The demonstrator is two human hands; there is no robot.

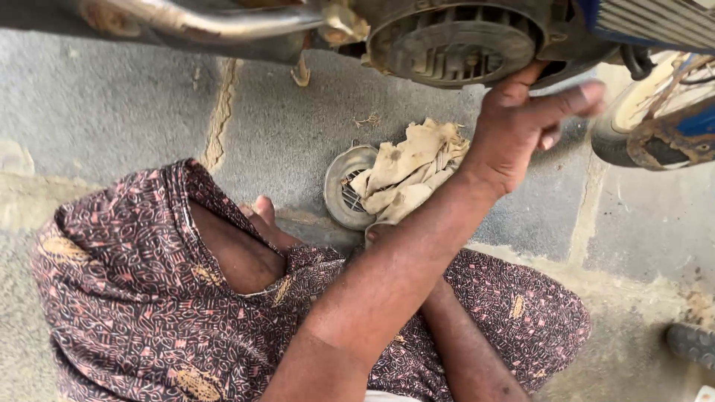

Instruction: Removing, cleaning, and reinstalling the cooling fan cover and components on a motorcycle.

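Head view: right hand (521,126) at engine fan cover (454,46), rag (410,167) on grille (344,186) below.

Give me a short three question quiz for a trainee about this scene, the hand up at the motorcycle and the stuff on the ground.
1. True or false: the raised hand is gripping the dirty rag.
2. What does the dirty rag lie on? A) a round slotted metal cover on the ground; B) a wheel; C) the person's knee.
3. Which part of the motorcycle does the thumb of the raised hand touch?

Key
1. False: the hand is open and up at the machine, apart from the rag.
2. A.
3. The round vented engine cover, at its lower right edge.
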